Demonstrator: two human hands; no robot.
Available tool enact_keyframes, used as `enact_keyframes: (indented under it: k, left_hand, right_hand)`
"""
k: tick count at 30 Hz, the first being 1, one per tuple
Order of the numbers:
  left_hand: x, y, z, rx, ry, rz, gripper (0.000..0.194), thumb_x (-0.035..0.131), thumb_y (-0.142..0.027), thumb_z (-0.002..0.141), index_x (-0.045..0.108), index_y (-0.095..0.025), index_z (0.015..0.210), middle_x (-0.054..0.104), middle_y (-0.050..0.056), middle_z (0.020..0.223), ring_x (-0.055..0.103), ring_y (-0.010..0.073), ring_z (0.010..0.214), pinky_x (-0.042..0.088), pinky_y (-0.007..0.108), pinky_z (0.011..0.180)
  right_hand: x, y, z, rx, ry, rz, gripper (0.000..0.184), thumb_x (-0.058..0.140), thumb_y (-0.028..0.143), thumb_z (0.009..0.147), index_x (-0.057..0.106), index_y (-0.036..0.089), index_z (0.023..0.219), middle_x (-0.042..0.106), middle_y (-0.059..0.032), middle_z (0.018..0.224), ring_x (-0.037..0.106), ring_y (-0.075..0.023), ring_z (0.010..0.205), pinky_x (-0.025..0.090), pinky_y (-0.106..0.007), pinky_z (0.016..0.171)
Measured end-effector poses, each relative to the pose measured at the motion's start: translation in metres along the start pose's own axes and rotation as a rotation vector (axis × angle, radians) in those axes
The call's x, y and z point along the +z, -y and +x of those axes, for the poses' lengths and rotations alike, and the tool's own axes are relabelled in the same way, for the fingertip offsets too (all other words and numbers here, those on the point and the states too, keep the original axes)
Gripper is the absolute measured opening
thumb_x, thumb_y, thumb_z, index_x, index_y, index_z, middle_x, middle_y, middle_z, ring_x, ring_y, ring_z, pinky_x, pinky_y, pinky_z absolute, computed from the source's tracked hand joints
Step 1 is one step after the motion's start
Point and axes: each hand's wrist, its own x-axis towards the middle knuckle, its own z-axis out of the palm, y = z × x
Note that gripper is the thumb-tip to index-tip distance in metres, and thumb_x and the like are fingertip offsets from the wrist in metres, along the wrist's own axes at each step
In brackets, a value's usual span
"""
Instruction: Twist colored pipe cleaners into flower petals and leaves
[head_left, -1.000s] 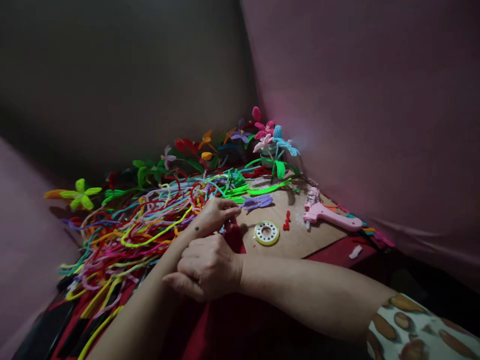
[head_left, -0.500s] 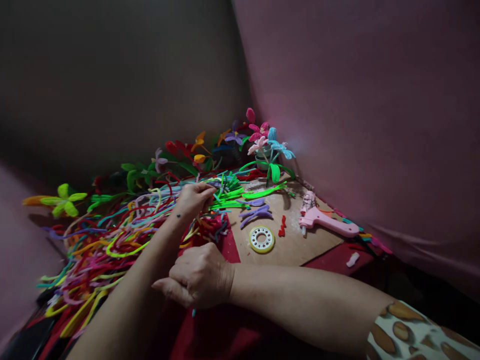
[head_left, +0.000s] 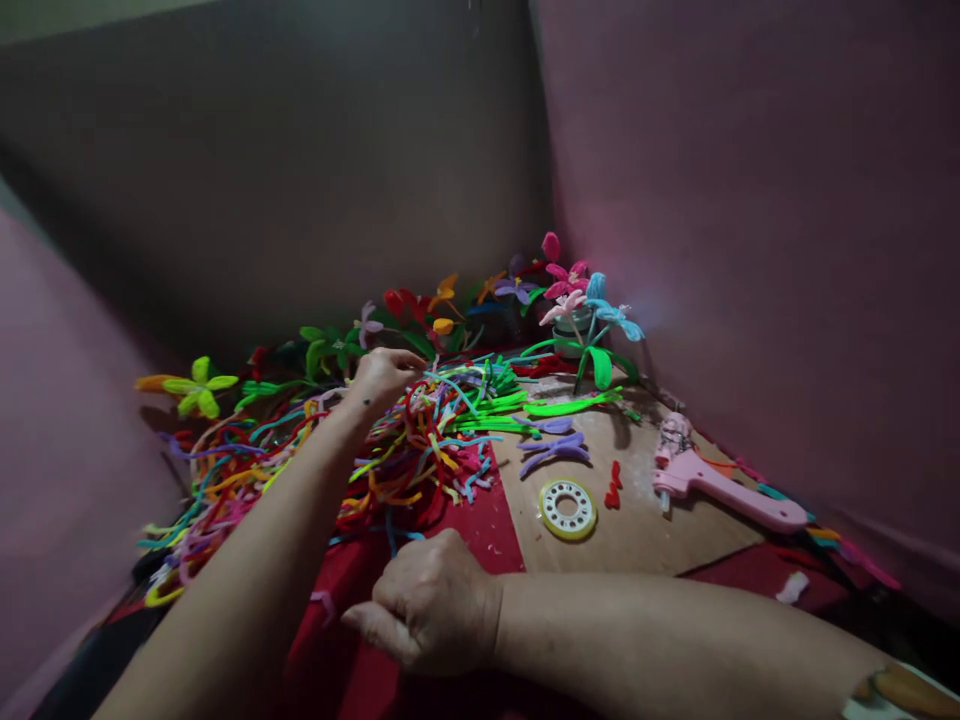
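My left hand (head_left: 386, 375) reaches far into a tangled pile of coloured pipe cleaners (head_left: 300, 455), its fingers pinched together on strands at the pile's top. My right hand (head_left: 431, 610) rests close to me on the red cloth (head_left: 491, 520) as a closed fist, knuckles up; what it holds, if anything, is hidden. A bunch of bright green pipe cleaners (head_left: 540, 408) lies just right of my left hand.
A wooden board (head_left: 645, 535) carries a yellow-white ring (head_left: 568, 508), purple petal shapes (head_left: 555, 450), small red bits (head_left: 615, 485) and a pink glue gun (head_left: 724, 487). Finished pipe-cleaner flowers stand in a small pot (head_left: 574, 325) in the corner, a yellow-green flower (head_left: 199, 385) at far left. Walls close in on both sides.
My left hand moved from near the board's edge up and leftward into the pile. My right fist stayed closed and shifted slightly nearer. The view swung left.
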Motion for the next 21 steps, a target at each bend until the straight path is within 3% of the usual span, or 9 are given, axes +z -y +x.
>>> enact_keyframes:
  k: [4, 8, 10, 15, 21]
  left_hand:
    - [0.036, -0.022, 0.015, 0.168, 0.068, 0.062, 0.022, 0.054, -0.023, 0.065, 0.073, -0.018, 0.076, 0.07, 0.005, 0.078, 0.062, 0.0171, 0.072, 0.043, 0.021, 0.065]
    - [0.061, -0.041, 0.04, 0.191, 0.008, 0.111, 0.032, 0.044, -0.021, 0.074, 0.07, -0.018, 0.092, 0.067, 0.008, 0.097, 0.06, 0.0183, 0.089, 0.042, 0.023, 0.078]
    - [0.068, -0.047, 0.053, 0.185, 0.034, 0.145, 0.033, 0.043, -0.019, 0.073, 0.069, -0.018, 0.094, 0.067, 0.008, 0.097, 0.059, 0.0182, 0.091, 0.042, 0.022, 0.078]
    - [0.08, -0.055, 0.068, 0.125, 0.206, 0.29, 0.023, 0.053, -0.017, 0.062, 0.071, -0.019, 0.076, 0.067, 0.012, 0.081, 0.062, 0.0234, 0.081, 0.045, 0.027, 0.07]
    - [0.086, -0.057, 0.064, 0.127, 0.228, 0.346, 0.02, 0.052, -0.019, 0.063, 0.07, -0.014, 0.072, 0.064, 0.017, 0.089, 0.059, 0.0293, 0.089, 0.045, 0.034, 0.075]
  right_hand:
    - [0.001, -0.002, 0.002, 0.033, -0.032, 0.016, 0.04, 0.043, 0.039, 0.08, 0.053, 0.019, 0.047, 0.059, 0.0012, 0.048, 0.053, -0.0112, 0.046, 0.026, -0.024, 0.04]
    - [0.001, -0.003, 0.005, 0.046, -0.003, 0.028, 0.038, 0.047, 0.04, 0.076, 0.05, 0.019, 0.045, 0.057, 0.0022, 0.044, 0.052, -0.0107, 0.045, 0.024, -0.024, 0.037]
    - [0.001, -0.004, 0.007, 0.039, 0.016, 0.034, 0.037, 0.048, 0.04, 0.075, 0.049, 0.019, 0.044, 0.055, 0.0025, 0.043, 0.052, -0.0101, 0.045, 0.024, -0.023, 0.036]
    - [0.004, -0.009, 0.011, 0.078, 0.019, -0.008, 0.034, 0.048, 0.036, 0.073, 0.047, 0.019, 0.044, 0.055, 0.0034, 0.042, 0.052, -0.0092, 0.045, 0.026, -0.022, 0.035]
    - [0.003, -0.012, 0.011, 0.068, 0.043, 0.001, 0.036, 0.043, 0.037, 0.076, 0.047, 0.019, 0.045, 0.054, 0.0034, 0.043, 0.053, -0.0087, 0.047, 0.027, -0.021, 0.036]
